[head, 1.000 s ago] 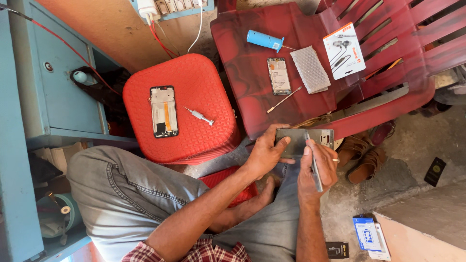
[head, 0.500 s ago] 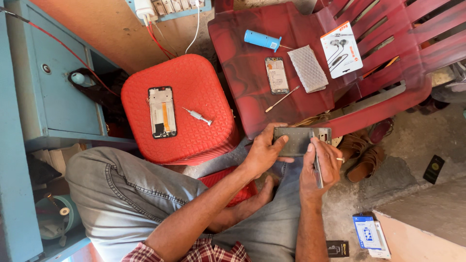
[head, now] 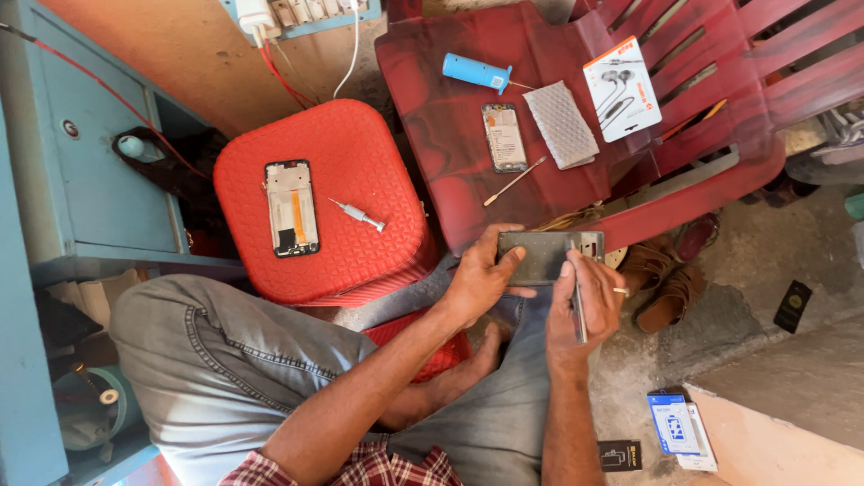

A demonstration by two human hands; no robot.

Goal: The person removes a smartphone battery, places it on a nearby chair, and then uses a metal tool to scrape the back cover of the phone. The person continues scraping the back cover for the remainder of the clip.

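Gripping grey phone frame point(head: 546, 256) in left hand point(head: 479, 281), thumb across its face | pinching thin metal tool point(head: 578, 306) in right hand point(head: 585, 310), resting at frame's 5 o'clock | hovering at red stool's point(head: 360, 162) 4 o'clock, touching red chair's point(head: 468, 135) near edge

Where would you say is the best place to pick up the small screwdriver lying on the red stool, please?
Probably by its silver handle, from above. The screwdriver lies flat on the red stool, slanting, with its thin tip toward the upper left and the thicker handle toward the lower right. The handle is the widest part, and the phone frame beside it lies apart, so fingers can close across it freely.
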